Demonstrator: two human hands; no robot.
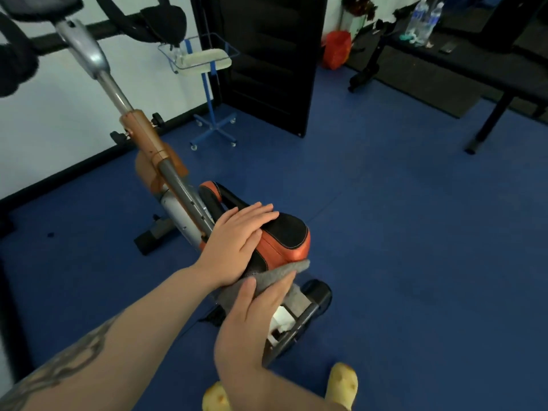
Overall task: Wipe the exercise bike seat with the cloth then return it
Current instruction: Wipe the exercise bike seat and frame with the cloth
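Note:
The exercise bike seat (286,237) is black on top with orange sides and sits low in the middle of the view. My left hand (237,241) lies flat on the seat's left side, fingers together, holding nothing. A grey cloth (280,274) is pressed against the rear edge of the seat under my right hand (255,318), whose fingers and thumb lie over it. Part of the cloth hangs down behind the seat.
The bike's orange and grey frame (166,173) rises to the upper left toward the handlebars. A blue wheeled stand with a clear basket (204,59) stands by the wall. A black bench (462,63) is at the right. Blue floor (415,232) surrounds the bike; yellow shoes (342,384) show below.

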